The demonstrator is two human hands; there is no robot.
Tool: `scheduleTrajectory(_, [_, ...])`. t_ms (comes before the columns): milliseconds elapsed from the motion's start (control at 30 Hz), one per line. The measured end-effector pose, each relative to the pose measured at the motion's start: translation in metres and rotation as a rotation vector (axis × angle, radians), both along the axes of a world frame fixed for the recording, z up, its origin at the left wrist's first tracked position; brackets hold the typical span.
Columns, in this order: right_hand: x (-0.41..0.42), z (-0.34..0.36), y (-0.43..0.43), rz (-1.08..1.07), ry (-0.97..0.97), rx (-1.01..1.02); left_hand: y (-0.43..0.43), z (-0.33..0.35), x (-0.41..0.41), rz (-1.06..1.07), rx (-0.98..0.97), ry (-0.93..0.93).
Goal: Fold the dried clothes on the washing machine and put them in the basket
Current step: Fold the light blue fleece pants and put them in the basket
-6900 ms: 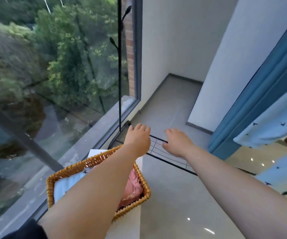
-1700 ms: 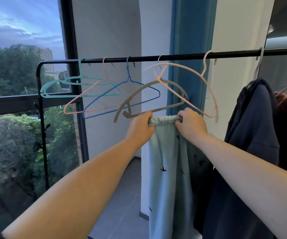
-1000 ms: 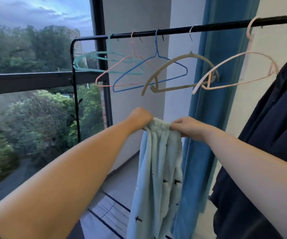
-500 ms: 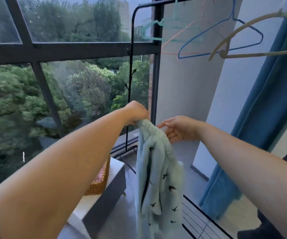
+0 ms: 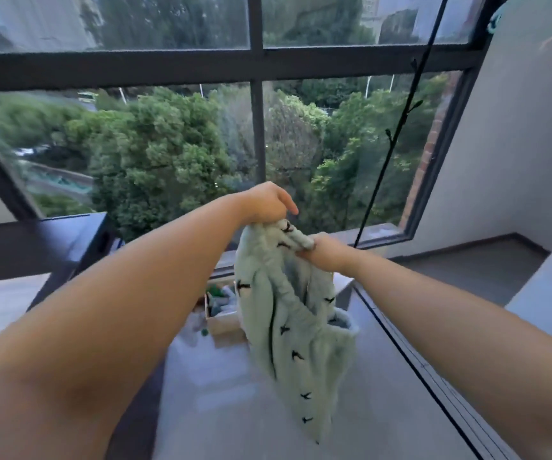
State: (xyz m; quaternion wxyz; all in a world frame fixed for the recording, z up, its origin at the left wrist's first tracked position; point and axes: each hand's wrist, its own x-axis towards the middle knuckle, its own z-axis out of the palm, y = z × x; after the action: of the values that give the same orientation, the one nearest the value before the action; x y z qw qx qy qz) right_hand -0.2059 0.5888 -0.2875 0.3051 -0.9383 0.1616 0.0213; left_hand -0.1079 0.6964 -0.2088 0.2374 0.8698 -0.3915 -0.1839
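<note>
Bird-print trousers [image 5: 287, 313] hang bunched in the air above the floor [image 5: 221, 393]; if my hold on the gathered waistband [image 5: 296, 239] slackens, the loose legs could slip or twist and spoil the fold. My left hand [image 5: 264, 204] clenches the waistband from above, fingers [image 5: 286, 207] curled round it; my right hand [image 5: 324, 255] pinches it just beside, so 2 hands clamp 1 garment. Farther left stands a dark cabinet [image 5: 35, 244], under the window [image 5: 256, 71].

Two arms are seen now, both uncovered. The left arm [image 5: 128, 310] is shown bare from the elbow crease at the near left down to the wrist; the right arm [image 5: 450, 327] is shown bare from mid-forearm. The left hand [image 5: 266, 202] and right hand [image 5: 326, 257] are bare too, with their edges slightly blurred.
</note>
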Motion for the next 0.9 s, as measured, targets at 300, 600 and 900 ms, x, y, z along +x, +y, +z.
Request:
scheduleTrajectory(300, [0.081, 0.01, 0.133, 0.194, -0.03, -0.18, 0.171, -0.014, 0.044, 0.161, 0.292, -0.391])
scheduleTrajectory(600, [0.14, -0.002, 0.196, 0.182, -0.084, -0.451, 0.254, -0.018, 0.074, 0.621, 0.046, -0.401])
scheduleTrajectory(900, [0.19, -0.017, 0.187, 0.183, -0.034, -0.549, 0.314, -0.022, 0.132, 0.885, 0.076, -0.47])
